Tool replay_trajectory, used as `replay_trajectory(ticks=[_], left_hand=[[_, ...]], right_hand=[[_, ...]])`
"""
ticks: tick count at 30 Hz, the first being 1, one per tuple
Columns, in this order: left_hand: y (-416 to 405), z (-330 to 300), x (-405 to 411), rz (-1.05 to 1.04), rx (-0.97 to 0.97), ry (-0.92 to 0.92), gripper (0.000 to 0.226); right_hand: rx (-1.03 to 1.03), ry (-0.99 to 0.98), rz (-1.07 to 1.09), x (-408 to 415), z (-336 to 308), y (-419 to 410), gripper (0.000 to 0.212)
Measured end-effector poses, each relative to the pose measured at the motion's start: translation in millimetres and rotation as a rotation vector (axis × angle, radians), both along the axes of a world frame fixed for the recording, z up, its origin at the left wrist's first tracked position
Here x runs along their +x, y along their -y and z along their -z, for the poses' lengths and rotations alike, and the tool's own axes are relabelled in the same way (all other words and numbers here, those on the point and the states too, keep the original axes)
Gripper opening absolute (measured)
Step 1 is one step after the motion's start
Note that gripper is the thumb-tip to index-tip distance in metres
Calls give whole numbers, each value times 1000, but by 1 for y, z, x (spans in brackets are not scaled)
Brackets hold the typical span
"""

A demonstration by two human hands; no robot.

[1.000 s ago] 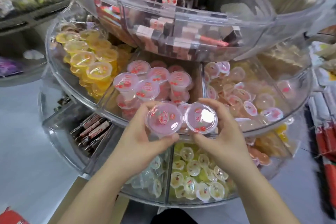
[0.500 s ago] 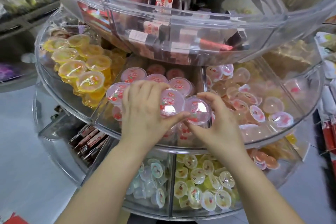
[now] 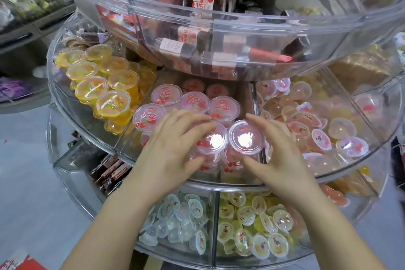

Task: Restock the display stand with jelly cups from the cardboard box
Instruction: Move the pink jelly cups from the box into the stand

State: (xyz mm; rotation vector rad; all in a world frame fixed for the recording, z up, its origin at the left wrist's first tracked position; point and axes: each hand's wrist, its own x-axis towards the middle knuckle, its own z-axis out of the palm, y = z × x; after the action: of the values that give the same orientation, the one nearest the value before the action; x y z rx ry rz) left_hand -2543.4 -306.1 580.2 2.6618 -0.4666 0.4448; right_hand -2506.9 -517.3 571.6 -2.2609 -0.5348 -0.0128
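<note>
Pink jelly cups fill the middle compartment of the clear acrylic display stand (image 3: 219, 183), and both hands are setting one more each into its near row. The left hand (image 3: 173, 149) curls its fingers over the far rim of the left cup (image 3: 213, 140), thumb underneath on the near side, so the cup is pinched top to bottom and can be lowered level. The right hand (image 3: 276, 151) holds the right cup (image 3: 246, 138) the same way, fingers arched along its right rim and thumb at the near edge. The two cups touch side by side, lids up, sitting on top of cups already stacked below; that keeps the printed cherry lids facing a shopper and the pile flat.

Behind them, further pink cups (image 3: 194, 101) stand in tidy rows, which suggests the new pair is closing the front gap. To the left, a compartment holds yellow jelly cups (image 3: 112, 103); to the right, small loose jellies (image 3: 317, 133) lie heaped. The lower tier carries more small jellies (image 3: 252, 226). The cardboard box is not in view, so fetching more means turning away once these two are released.
</note>
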Motion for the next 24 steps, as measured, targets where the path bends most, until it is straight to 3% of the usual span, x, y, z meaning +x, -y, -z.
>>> replay_trajectory(ticks=[10,17,21,24], left_hand=[[10,5,1,-139,-90,60,49],[11,8,2,-195,-89,72,50],[10,10,-1,-206,-116,79,59],[7,7,-7,-196,-168,108,59]], right_hand=[[36,17,83,-1,3,-2,65],[47,21,110,0,8,-5,70],[36,30,78,-4,11,-4,85],[56,56,45,-9,10,-2,82]])
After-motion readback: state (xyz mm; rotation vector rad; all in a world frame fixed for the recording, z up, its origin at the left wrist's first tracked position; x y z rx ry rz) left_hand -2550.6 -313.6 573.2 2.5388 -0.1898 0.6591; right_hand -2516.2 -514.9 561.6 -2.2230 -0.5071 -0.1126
